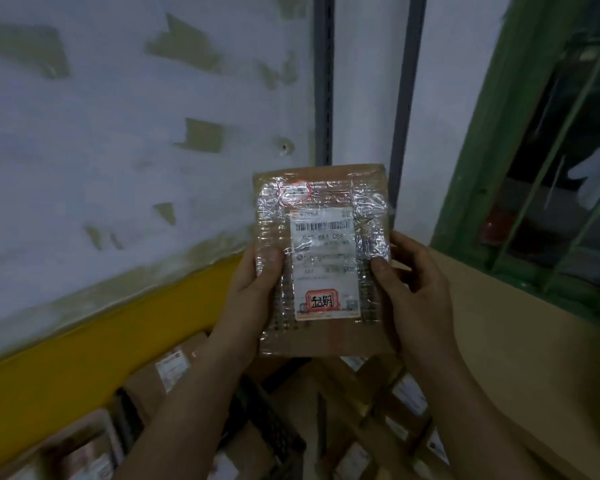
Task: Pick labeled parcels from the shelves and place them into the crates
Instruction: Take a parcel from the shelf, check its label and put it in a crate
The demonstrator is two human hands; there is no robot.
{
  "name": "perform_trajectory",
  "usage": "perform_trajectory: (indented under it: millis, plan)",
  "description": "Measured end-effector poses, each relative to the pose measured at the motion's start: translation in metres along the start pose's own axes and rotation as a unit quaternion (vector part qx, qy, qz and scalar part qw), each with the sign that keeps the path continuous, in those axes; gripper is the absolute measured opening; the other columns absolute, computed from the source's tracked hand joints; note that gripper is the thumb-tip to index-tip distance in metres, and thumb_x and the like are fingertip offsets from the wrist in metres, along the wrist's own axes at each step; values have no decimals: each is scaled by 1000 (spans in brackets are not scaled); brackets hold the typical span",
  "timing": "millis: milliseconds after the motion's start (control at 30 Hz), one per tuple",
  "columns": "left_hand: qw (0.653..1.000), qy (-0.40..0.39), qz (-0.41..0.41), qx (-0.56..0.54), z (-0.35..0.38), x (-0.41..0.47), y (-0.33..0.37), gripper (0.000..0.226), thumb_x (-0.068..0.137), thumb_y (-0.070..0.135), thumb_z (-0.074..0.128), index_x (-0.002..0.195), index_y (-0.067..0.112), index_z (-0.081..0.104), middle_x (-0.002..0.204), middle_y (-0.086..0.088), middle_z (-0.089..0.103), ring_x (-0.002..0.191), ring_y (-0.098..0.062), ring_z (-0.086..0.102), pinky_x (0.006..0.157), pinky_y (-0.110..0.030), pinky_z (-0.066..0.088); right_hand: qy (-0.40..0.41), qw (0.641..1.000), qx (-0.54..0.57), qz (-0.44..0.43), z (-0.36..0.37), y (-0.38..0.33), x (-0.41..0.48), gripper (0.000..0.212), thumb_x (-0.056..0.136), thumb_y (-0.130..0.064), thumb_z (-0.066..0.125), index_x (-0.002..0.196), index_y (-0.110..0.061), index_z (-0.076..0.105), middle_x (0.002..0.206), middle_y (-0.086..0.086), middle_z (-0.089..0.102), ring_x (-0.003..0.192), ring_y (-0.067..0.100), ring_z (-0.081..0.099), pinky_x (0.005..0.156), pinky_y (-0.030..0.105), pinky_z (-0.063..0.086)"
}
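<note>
Parcel (321, 261): flat taped cardboard, labelled, held above the crates (274, 434). Left hand (253, 292) and right hand (413, 289) pinched its side edges. Likely light, stiff; tape slippery, so grip edges.

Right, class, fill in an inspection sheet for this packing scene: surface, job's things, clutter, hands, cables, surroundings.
Surface: no table seen; tan ledge at right.
Job's things: taped cardboard parcel with white label, held up; more labelled parcels below, by a dark crate.
Clutter: nothing seen.
Hands: left hand and right hand grip the parcel's side edges, thumbs on front.
Cables: nothing seen.
Surroundings: peeling white wall, yellow band, grey uprights, green window frame.
</note>
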State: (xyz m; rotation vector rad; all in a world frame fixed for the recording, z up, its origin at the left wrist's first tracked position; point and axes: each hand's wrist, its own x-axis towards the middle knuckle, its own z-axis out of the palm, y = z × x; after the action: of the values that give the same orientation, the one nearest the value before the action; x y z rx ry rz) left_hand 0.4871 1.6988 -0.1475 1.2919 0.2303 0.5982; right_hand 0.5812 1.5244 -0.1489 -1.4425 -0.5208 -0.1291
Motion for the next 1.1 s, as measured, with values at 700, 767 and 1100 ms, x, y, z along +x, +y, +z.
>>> perform_trajectory:
  millis: [700,767,1100]
  plan:
    - [939,343,4,13,-365,-138,73,29,106,24,49,133,28,57,116,-6,75,104,-28,74,78,-41,61,-336,925,117,132,389,19,-145,34,90,-25,73,110,-50,61,112,-18,69,106,16,68,89,55,58]
    - [928,371,-8,0,-389,-153,70,30,106,24,49,135,22,57,116,-10,75,103,-31,73,76,-42,61,-359,916,111,142,413,22,-164,34,93,-21,72,119,-40,61,113,-17,69,105,14,68,86,52,60]
    - [887,451,-93,-23,-458,-191,5,34,107,33,45,139,24,52,115,-10,75,99,-30,75,73,-42,63,-472,856,32,210,453,84,-215,40,93,-28,71,132,-35,62,125,-16,66,112,4,65,87,39,58]
